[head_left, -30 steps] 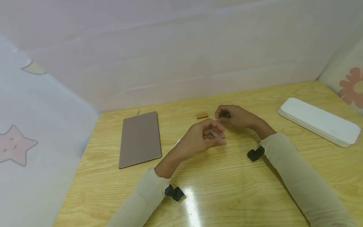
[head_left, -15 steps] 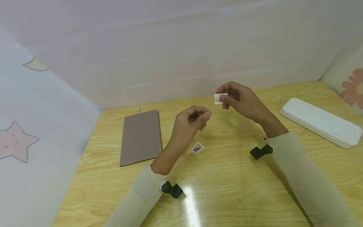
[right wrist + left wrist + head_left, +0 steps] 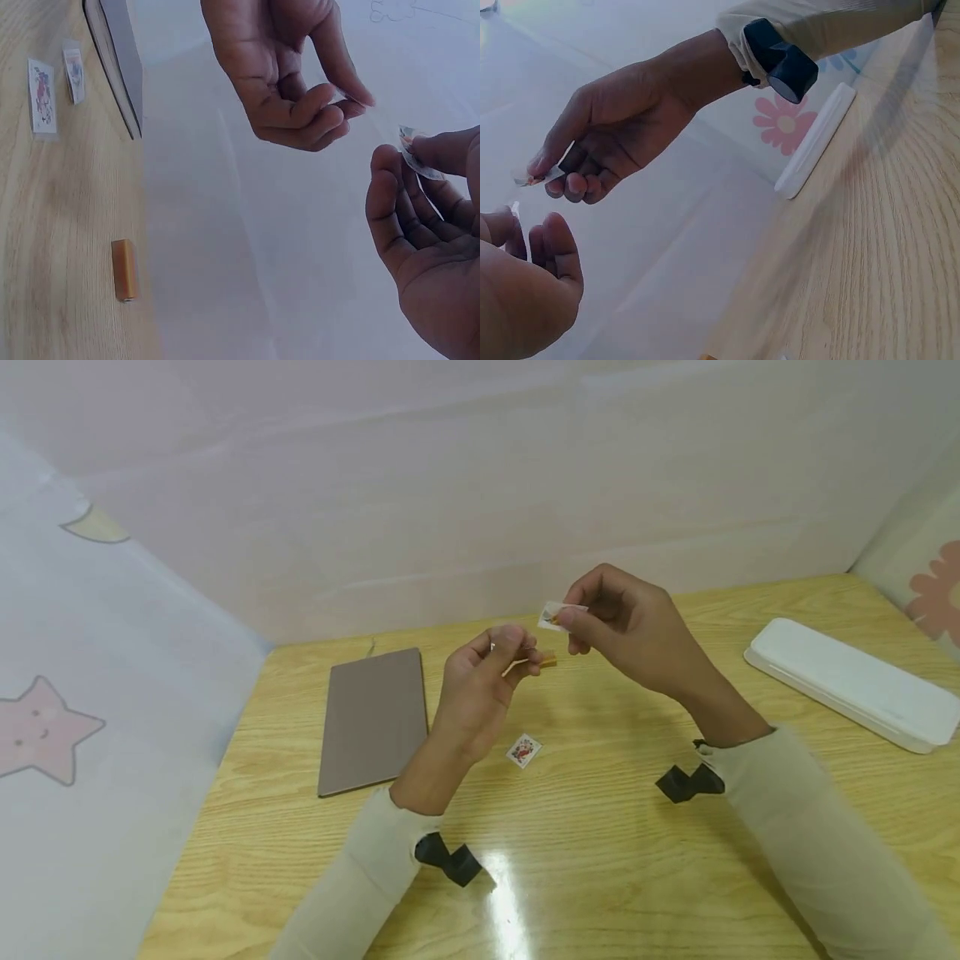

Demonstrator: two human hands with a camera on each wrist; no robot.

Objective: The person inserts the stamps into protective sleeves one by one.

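My right hand (image 3: 572, 618) is raised above the wooden table (image 3: 600, 860) and pinches a small printed sticker (image 3: 555, 612) between thumb and fingertips; the sticker (image 3: 413, 155) also shows in the right wrist view. My left hand (image 3: 516, 657) is held just left of it with curled fingers and pinches a thin clear sliver (image 3: 347, 94), seen too as a pale clear sliver (image 3: 514, 210). The two hands are close but apart. Another small sticker (image 3: 522, 750) lies flat on the table below them.
A brown flat cover (image 3: 372, 718) lies at the left. A long white case (image 3: 847, 681) rests at the right. A small orange block (image 3: 125, 268) lies on the table beyond the hands. A second small sticker (image 3: 73, 73) lies on the table near the cover.
Both hands rose off the table. The right hand lifted a sticker and drew it left toward the left hand. One sticker on the table is now uncovered.
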